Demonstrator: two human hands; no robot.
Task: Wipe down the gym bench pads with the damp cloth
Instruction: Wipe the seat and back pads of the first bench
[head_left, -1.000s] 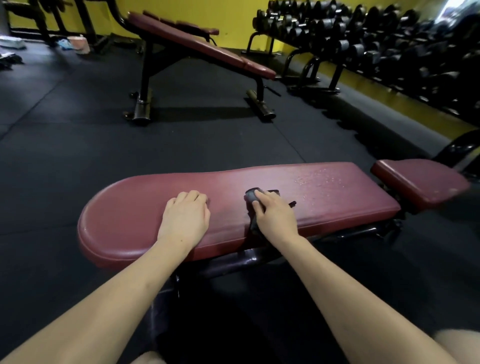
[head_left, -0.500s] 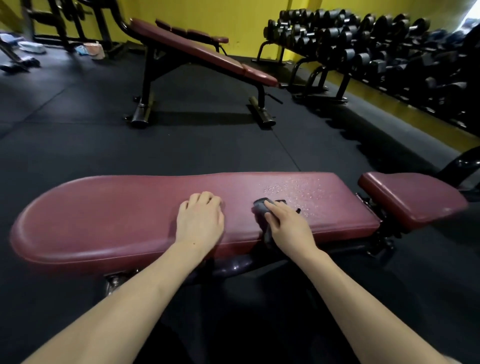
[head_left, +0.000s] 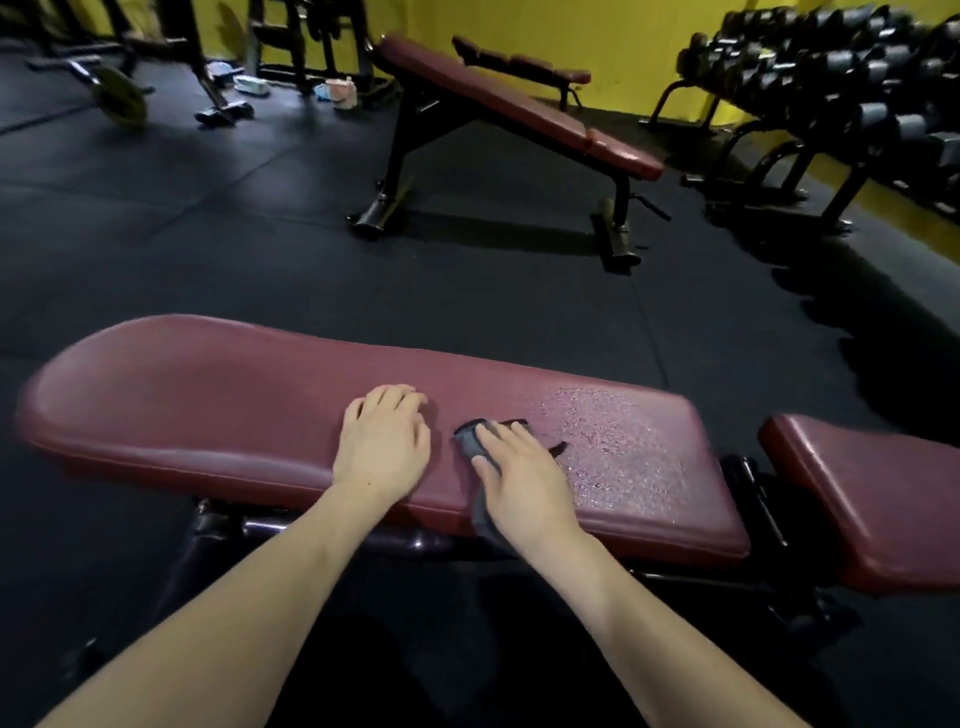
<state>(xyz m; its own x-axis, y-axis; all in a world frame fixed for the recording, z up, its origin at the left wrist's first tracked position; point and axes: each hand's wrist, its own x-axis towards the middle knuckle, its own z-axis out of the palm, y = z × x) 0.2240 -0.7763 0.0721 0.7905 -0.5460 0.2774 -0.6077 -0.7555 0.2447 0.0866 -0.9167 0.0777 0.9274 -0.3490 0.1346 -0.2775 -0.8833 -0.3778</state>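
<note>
Grey cloth (head_left: 470, 441) (mostly hidden) under right hand (head_left: 519, 480) on pad (head_left: 208, 410).

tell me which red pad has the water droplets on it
The long pad under both hands; its right part glistens with droplets beside the cloth. The short seat pad looks dry.

A gym: padded benches (head_left: 519, 104), a dumbbell rack (head_left: 841, 67), black rubber flooring (head_left: 208, 234).
</note>
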